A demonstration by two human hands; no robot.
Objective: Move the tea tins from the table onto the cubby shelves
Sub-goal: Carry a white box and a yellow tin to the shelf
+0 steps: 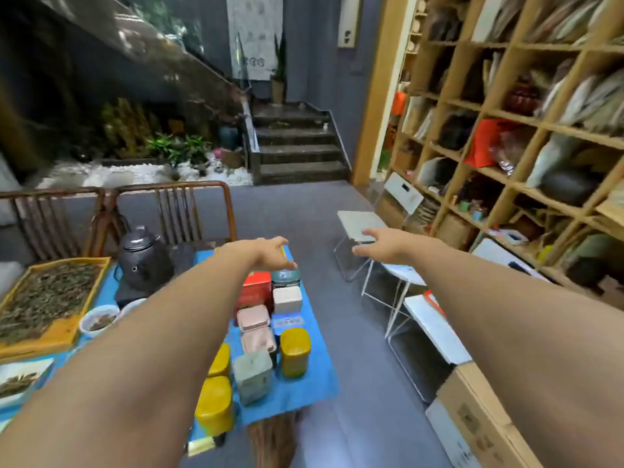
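From your head camera, the job looks barely begun. The tea tins are all on the blue-clothed surface [314,376] in front of you: three round yellow metal tins [294,352], a grey-green square tin [252,376], two pale pink square tins [254,317], a cream square tin [287,299], a red box-shaped tin [254,290] and a teal round tin [285,276] at the far end. I cannot pick out any matching tin in the wooden cubby shelves [506,116] on your right, though the blur there makes that uncertain.

Your left hand [270,253] hovers just above the red and teal tins, its grip released, fingers spread, touching nothing. Your right hand [381,246] reaches out over the floor toward the white folding chairs [361,221], its grip equally loose and empty.
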